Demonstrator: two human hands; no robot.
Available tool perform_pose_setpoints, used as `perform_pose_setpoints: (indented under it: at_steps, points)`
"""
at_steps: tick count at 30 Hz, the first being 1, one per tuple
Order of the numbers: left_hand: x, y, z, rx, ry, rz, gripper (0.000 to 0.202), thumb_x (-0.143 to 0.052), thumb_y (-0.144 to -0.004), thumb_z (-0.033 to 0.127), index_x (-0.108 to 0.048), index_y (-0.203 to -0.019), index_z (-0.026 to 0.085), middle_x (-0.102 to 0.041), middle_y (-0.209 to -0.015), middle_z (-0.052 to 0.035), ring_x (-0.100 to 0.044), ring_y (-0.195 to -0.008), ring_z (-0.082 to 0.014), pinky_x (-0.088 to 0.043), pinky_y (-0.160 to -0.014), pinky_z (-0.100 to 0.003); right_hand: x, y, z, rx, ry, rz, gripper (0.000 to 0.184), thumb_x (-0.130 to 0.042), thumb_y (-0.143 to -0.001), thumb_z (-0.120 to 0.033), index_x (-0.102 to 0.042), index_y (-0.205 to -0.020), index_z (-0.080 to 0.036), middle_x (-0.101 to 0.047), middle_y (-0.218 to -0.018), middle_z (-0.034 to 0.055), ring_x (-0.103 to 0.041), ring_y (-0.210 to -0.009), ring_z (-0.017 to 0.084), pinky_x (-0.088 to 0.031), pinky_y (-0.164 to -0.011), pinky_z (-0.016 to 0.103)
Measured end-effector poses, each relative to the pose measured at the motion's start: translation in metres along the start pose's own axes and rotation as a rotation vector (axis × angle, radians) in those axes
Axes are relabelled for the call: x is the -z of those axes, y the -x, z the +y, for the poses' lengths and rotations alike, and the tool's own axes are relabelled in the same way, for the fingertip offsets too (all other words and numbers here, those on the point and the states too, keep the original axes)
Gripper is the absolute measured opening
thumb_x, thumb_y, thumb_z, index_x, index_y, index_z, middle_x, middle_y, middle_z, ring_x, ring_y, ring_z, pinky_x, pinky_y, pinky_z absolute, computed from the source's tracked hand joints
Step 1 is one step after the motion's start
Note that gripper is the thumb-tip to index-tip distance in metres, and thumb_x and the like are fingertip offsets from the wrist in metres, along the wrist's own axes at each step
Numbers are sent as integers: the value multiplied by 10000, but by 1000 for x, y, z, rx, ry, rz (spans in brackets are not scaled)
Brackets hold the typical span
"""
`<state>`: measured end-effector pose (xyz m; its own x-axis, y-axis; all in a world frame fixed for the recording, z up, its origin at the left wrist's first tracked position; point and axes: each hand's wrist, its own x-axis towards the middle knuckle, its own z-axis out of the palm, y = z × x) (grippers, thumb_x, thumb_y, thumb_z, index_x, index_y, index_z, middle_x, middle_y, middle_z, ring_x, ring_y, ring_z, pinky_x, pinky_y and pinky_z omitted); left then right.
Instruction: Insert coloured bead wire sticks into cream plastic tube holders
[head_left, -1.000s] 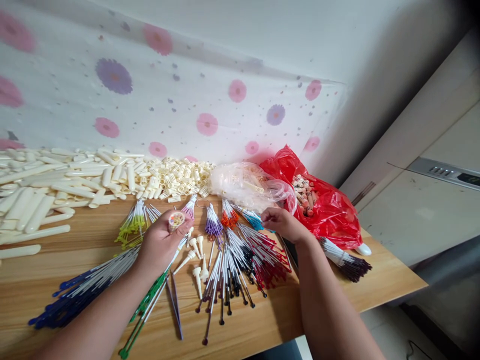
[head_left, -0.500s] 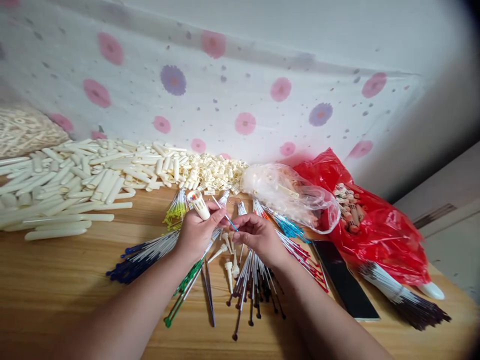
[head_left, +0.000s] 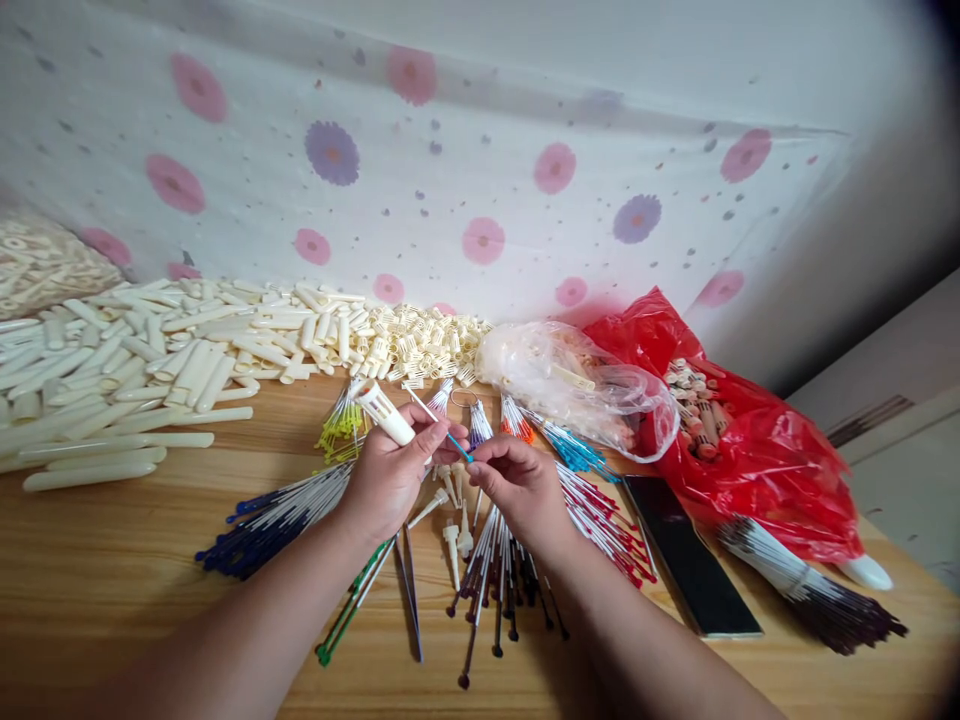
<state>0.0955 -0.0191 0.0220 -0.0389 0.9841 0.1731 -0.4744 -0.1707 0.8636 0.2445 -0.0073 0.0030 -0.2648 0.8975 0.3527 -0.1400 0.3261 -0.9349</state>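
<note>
My left hand is closed around a cream slotted pen barrel, whose open end tilts up to the left. Between thumb and fingertips, my right hand pinches the light-blue end of a thin white pen refill. That refill slants across the left thumb and fingers, its white end near the barrel but apart from its mouth. Below the hands lie cream pointed tips and tweezers. Refills fan out by colour around them: dark blue, green, dark brown and red.
Cream tubes and slotted pieces are heaped along the back left. A clear plastic bag and a red bag stand at right. Near them lie a black flat slab and a bundle of dark-ended refills.
The barrel in my left hand has tipped further to the left. My right hand still pinches the blue-ended refill, and the whole view has shifted slightly.
</note>
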Motion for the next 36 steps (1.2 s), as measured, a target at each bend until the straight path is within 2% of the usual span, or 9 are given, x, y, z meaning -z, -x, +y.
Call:
perform_pose_setpoints:
  at_steps: [7,11,14,17,21,24,30,32,36]
  points:
    - [-2,0,-1,-18,23,76,196,-748,-677,273,-599,-731,157,-623,-688,12,-594,-626,-102,-513,-626,-250,-10,3,1,-36,-202,129,133,-742,-667,-256,-655,-755,-209,-628,-673,-21,-558,-605,101,-460,-589,242]
    - [-4,2,0,-39,10,77,203,-747,-678,286,-587,-720,169,-608,-648,17,-581,-577,-105,-502,-554,-242,-20,9,2,67,-226,138,112,-722,-705,-206,-675,-802,-232,-667,-755,-5,-611,-711,132,-501,-694,294]
    - [-1,3,-3,-49,-37,32,184,-725,-699,296,-601,-754,171,-641,-703,-4,-611,-621,-131,-519,-582,-270,-22,10,-4,160,-204,221,75,-685,-753,-191,-669,-814,-232,-658,-788,3,-616,-746,137,-510,-726,309]
    - [5,2,-8,-89,-257,-16,151,-669,-751,307,-633,-806,172,-639,-662,-6,-610,-599,-144,-508,-566,-281,-11,7,-22,269,-203,330,44,-616,-814,-189,-641,-828,-222,-650,-884,25,-617,-780,135,-527,-663,282]
    - [11,-2,-10,-305,-703,-4,77,-650,-752,255,-666,-763,180,-660,-708,-15,-605,-640,-154,-477,-602,-282,13,16,-58,570,-60,482,101,-563,-835,-127,-600,-821,-220,-657,-838,17,-632,-729,130,-539,-605,277]
    - [13,-4,-9,-423,-865,-42,39,-641,-754,206,-674,-760,187,-670,-768,-20,-617,-737,-170,-468,-691,-294,25,32,-79,731,200,393,128,-591,-805,-112,-615,-875,-216,-670,-821,35,-652,-751,163,-555,-641,326]
    - [16,-8,-11,-527,-911,-120,61,-624,-788,220,-649,-743,188,-637,-729,-2,-593,-723,-153,-456,-689,-280,29,45,-106,774,601,97,372,-601,-714,-18,-616,-1012,-238,-700,-804,44,-678,-727,165,-570,-580,270]
    - [16,-9,-12,-560,-925,-152,61,-621,-795,212,-646,-749,181,-638,-723,-1,-583,-716,-146,-453,-691,-279,27,42,-111,790,656,18,333,-581,-710,-2,-624,-971,-204,-701,-774,53,-684,-702,151,-575,-570,236]
    - [16,-9,-12,-589,-938,-209,43,-615,-803,189,-642,-774,172,-629,-735,-5,-567,-712,-139,-450,-671,-276,21,37,-109,809,680,3,235,-593,-694,15,-606,-871,-139,-698,-741,74,-685,-702,135,-581,-638,214]
